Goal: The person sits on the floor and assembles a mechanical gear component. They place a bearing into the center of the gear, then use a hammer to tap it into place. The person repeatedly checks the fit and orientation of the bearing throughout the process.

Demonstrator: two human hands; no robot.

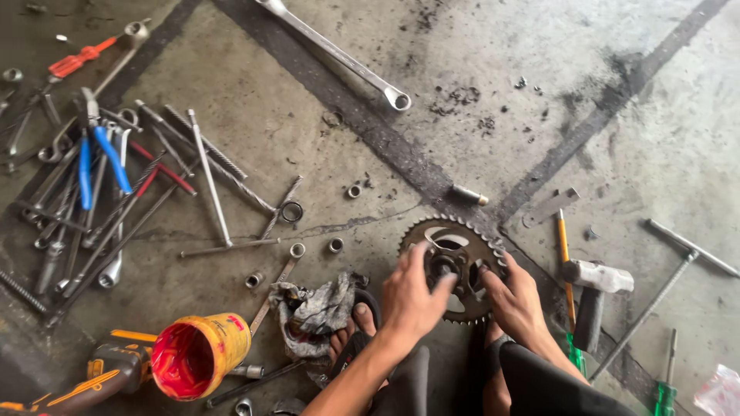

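Note:
A round toothed metal sprocket (453, 235) with cut-outs lies flat on the stained concrete floor in front of my feet. My left hand (408, 299) rests over its near left part, fingers spread across the hub area. The near right edge of the sprocket is gripped by my right hand (515, 299), fingers curled into a cut-out. My foot in a sandal (353, 333) shows just left of my left wrist, beside a dirty rag (316, 308).
A pile of spanners, rods and blue-handled pliers (100, 158) covers the left. A long ring spanner (339, 55) lies at the top. A yellow tub of red grease (196, 356), a hammer (595, 289), a T-handle wrench (663, 289), small sockets and screwdrivers lie around.

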